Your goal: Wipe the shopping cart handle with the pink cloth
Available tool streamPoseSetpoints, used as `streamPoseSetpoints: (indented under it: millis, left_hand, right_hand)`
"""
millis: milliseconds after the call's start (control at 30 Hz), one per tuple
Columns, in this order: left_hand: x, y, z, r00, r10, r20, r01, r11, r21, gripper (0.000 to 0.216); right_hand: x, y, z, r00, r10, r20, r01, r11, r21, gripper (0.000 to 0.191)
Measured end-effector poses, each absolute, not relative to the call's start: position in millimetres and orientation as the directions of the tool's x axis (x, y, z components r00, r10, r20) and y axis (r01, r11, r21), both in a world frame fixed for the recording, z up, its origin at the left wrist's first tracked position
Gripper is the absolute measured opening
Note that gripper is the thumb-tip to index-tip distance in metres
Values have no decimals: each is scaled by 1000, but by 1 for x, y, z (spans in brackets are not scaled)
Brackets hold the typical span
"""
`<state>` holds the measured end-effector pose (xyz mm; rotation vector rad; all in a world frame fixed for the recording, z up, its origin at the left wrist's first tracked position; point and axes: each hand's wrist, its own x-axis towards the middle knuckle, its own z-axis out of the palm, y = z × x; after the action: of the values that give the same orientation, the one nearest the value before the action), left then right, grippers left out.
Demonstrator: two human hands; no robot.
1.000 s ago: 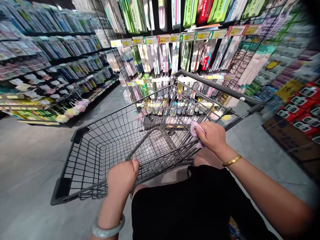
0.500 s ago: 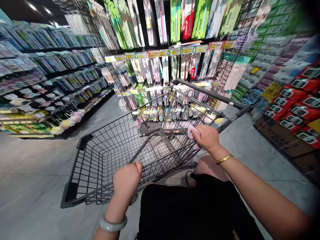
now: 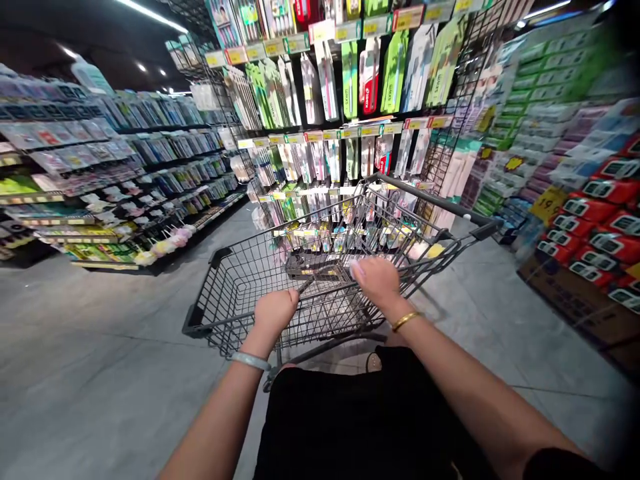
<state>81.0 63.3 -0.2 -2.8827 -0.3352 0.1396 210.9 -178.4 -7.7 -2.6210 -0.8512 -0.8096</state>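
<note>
Left hand [image 3: 274, 312] fingers clamped on cart [image 3: 235, 283] near rim; right hand [image 3: 379, 280] fingers curled over cloth [image 3: 356, 269] on the same rim. Risk: the cart's far edge could clip the rack [image 3: 320, 160] just ahead.

A shop: stocked shelves [image 3: 125, 167], price tags [image 3: 280, 48] and a trolley [image 3: 320, 267]

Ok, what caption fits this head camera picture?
Left hand and right hand grip a wire shopping cart facing a display rack.

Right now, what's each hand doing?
Left hand: closed on the cart rim.
Right hand: closed on a pink cloth against the cart's wire.
</note>
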Motion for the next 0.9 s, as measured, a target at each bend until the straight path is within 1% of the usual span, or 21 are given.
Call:
streamPoseSetpoints:
  millis: [100, 167, 200, 267, 300, 333, 367, 433, 467, 533, 600, 667, 733, 767, 800, 833, 900]
  left_hand:
    - [83, 60, 1, 967, 246, -68, 223, -944, -243, 31]
    - [84, 57, 2, 972, 226, -63, 204, -947, -247, 32]
    - [85, 55, 1, 975, 216, -61, 195, -949, -247, 32]
    - [87, 51, 0, 979, 197, -52, 179, -954, -242, 34]
    - [88, 50, -2, 981, 189, -46, 173, -956, -238, 35]
    - [89, 48, -3, 983, 182, -39, 168, -958, -233, 36]
    - [89, 46, -4, 984, 175, -32, 163, -960, -227, 37]
    - [89, 42, -4, 986, 168, -17, 161, -964, -211, 37]
    - [89, 41, -4, 985, 170, -10, 164, -966, -201, 38]
    - [88, 39, -4, 981, 192, 3, 190, -966, -175, 46]
    - [87, 39, -3, 974, 226, 10, 225, -964, -143, 56]
    - [86, 40, -3, 963, 268, 33, 270, -961, -58, 60]
    - [86, 40, -3, 955, 279, 96, 270, -958, 100, 60]
    - [85, 39, -4, 955, 257, 150, 227, -955, 192, 64]
    - [84, 38, -5, 954, 209, 213, 147, -951, 273, 74]
    - [83, 36, -6, 952, 137, 274, 42, -944, 327, 85]
    - [81, 30, -8, 936, -20, 350, -161, -912, 378, 102]
  right_hand:
    - [204, -180, -8, 581, 597, 553, 736, -676, -42, 45]
    - [210, -193, -7, 601, 610, 516, 733, -679, -51, 43]
    - [212, -199, -6, 644, 574, 506, 694, -716, -71, 42]
    - [211, -198, -4, 742, 441, 505, 574, -808, -137, 43]
    - [205, -191, -4, 771, 391, 502, 532, -829, -172, 45]
    - [197, -179, -5, 782, 368, 502, 519, -832, -198, 46]
    - [188, -164, -6, 777, 385, 498, 542, -812, -217, 48]
    - [168, -136, -10, 695, 497, 520, 660, -727, -188, 45]
    - [161, -126, -12, 669, 527, 525, 692, -700, -179, 43]
    - [154, -121, -15, 616, 589, 523, 746, -650, -146, 42]
    - [158, -131, -15, 600, 620, 504, 764, -632, -132, 42]
    - [164, -144, -11, 646, 583, 493, 728, -664, -168, 41]
    - [166, -148, -6, 744, 478, 466, 632, -729, -261, 38]
    - [165, -145, -3, 786, 431, 443, 586, -747, -314, 36]
    - [163, -140, -1, 816, 400, 417, 554, -747, -367, 35]
    - [160, -133, 1, 835, 388, 391, 538, -728, -426, 34]
    - [153, -117, 4, 861, 384, 333, 508, -632, -585, 35]
